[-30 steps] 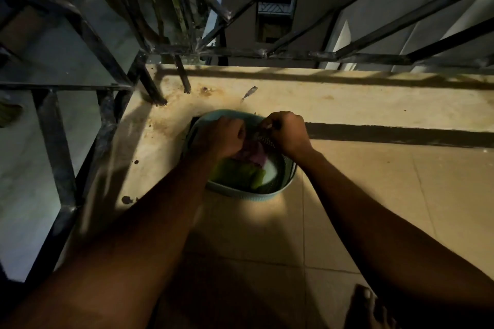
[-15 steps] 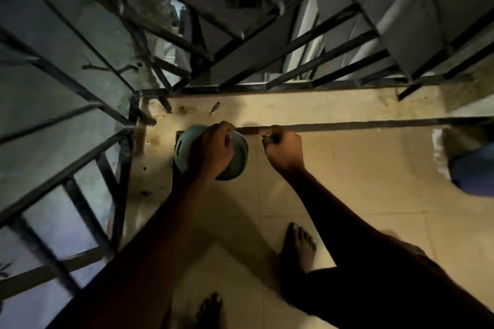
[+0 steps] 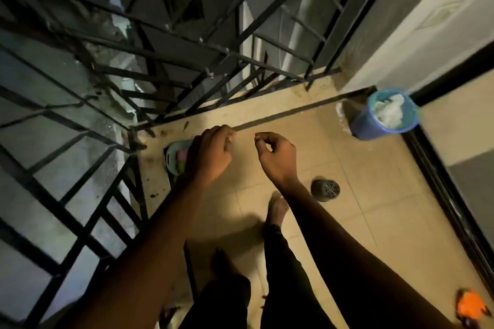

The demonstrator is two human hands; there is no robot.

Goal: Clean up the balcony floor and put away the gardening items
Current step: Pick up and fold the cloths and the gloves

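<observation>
A small teal basket (image 3: 173,155) with pink and green things inside stands on the tiled balcony floor (image 3: 374,195), in the corner by the railing. My left hand (image 3: 211,155) hovers above its right side and hides part of it, fingers loosely curled with nothing seen in them. My right hand (image 3: 276,159) hangs in the air further right, clear of the basket. Its fingers are loosely curled, thumb near the forefinger, and I see nothing in them.
Black metal railing (image 3: 165,67) bounds the far and left sides. A blue bucket (image 3: 374,125) with white stuff stands in the far right corner. A round drain cover (image 3: 325,189) is in the floor. An orange object (image 3: 470,307) lies near right. My bare feet (image 3: 276,208) stand below.
Both hands have let go of the basket and lifted away from it. The view has risen and swung right, bringing the bucket and drain into sight.
</observation>
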